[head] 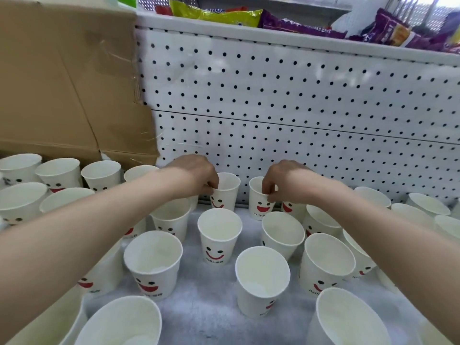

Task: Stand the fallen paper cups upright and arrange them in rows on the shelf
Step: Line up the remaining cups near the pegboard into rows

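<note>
At twelve o'clock the left hand [196, 175] rim-pinches a white smiley-printed paper cup [226, 195], the right hand [286, 181] pinches the neighbour cup [257, 202], probably squaring the back row on the shelf [211, 317].

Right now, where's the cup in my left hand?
Head view: the left hand's cup stands at the back of the shelf, left of centre, by the pegboard, beside the second cup, which your right hand pinches.

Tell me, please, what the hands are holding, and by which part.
The left hand pinches the rim of one upright paper cup at the back; the right hand pinches the rim of the cup beside it.
</note>
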